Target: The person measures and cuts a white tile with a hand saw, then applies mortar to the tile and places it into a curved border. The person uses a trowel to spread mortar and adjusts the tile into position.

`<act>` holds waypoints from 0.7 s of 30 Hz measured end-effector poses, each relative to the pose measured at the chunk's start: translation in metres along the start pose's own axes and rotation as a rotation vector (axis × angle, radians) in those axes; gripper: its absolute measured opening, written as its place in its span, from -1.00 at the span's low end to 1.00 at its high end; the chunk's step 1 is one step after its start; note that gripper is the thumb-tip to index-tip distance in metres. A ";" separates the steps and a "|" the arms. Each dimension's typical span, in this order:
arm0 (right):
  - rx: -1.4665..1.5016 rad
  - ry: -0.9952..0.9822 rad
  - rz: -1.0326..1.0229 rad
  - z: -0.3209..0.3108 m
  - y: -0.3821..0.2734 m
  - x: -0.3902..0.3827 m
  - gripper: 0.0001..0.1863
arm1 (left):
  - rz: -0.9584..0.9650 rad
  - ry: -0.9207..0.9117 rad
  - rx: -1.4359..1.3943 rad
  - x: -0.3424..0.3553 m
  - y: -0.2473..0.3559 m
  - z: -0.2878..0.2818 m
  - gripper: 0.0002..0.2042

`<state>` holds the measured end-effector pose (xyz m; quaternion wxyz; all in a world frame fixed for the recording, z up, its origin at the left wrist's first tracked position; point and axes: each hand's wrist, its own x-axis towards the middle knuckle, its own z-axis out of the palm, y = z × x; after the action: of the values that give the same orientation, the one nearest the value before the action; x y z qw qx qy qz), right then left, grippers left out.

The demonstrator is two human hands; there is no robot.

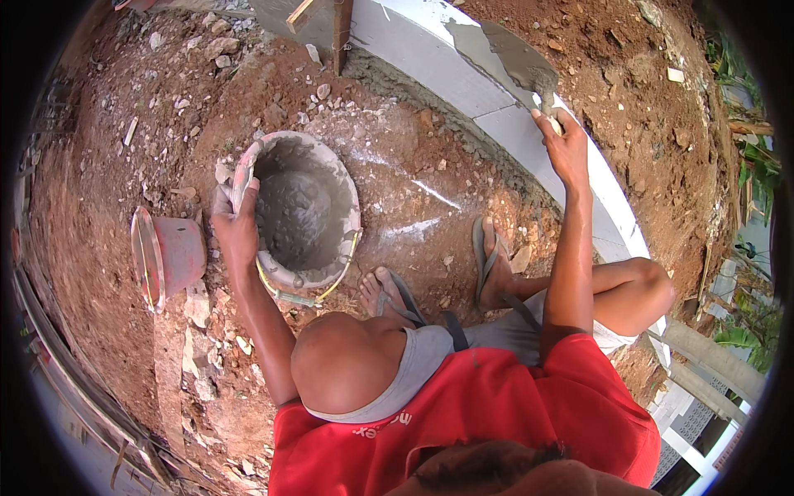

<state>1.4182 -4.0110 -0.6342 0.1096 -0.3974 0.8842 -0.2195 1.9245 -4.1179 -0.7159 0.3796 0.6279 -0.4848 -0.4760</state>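
My left hand (pixel 236 221) is closed on the left rim of a bucket (pixel 355 202), thumb over the edge. Grey wet mortar (pixel 302 207) fills the bottom of the bucket and smears its inner wall. A yellow wire handle with a pale grip hangs down at its near side. In my right hand (pixel 567 150) is the handle of a trowel (pixel 519 56), whose mortar-coated blade lies along the top of a low white block wall (pixel 517 132). Whether the blade touches the blocks, I cannot tell.
A second, reddish bucket (pixel 184 250) lies tipped on its side at the left. Mortar (pixel 413 95) lines the wall's base, and a wooden post (pixel 341 37) stands against the wall. Stones and rubble (pixel 198 355) litter the reddish soil. My sandalled feet (pixel 387 291) are close to the mortar bucket.
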 end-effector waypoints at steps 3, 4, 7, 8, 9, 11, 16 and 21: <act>-0.150 -0.282 -0.043 -0.032 -0.024 0.050 -0.45 | -0.019 -0.016 -0.003 0.000 0.002 -0.002 -0.66; -0.152 -0.317 -0.065 -0.036 -0.031 0.064 -0.46 | -0.028 -0.021 -0.012 0.001 0.000 -0.002 -0.67; -0.183 -0.435 -0.122 -0.037 -0.064 0.099 -0.42 | -0.034 -0.006 -0.008 -0.002 -0.001 -0.006 -0.69; -0.203 -0.469 -0.132 -0.037 -0.070 0.108 -0.40 | -0.032 -0.007 -0.007 -0.002 0.000 -0.005 -0.69; -0.231 -0.472 -0.158 -0.033 -0.067 0.120 -0.41 | -0.039 -0.006 0.000 -0.002 -0.002 -0.005 -0.70; -0.292 -0.475 -0.211 -0.028 -0.067 0.138 -0.42 | -0.052 -0.002 0.007 0.000 -0.005 -0.004 -0.70; -0.245 -0.511 -0.133 -0.030 -0.062 0.163 -0.51 | -0.047 0.001 0.005 -0.002 -0.001 -0.002 -0.71; -0.320 -0.442 0.009 -0.042 -0.052 0.175 -0.47 | -0.039 0.008 -0.008 -0.002 0.000 0.002 -0.72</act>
<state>1.3217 -4.1607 -0.5759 0.2368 -0.4439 0.8641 0.0156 1.9229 -4.1164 -0.7157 0.3746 0.6375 -0.4694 -0.4827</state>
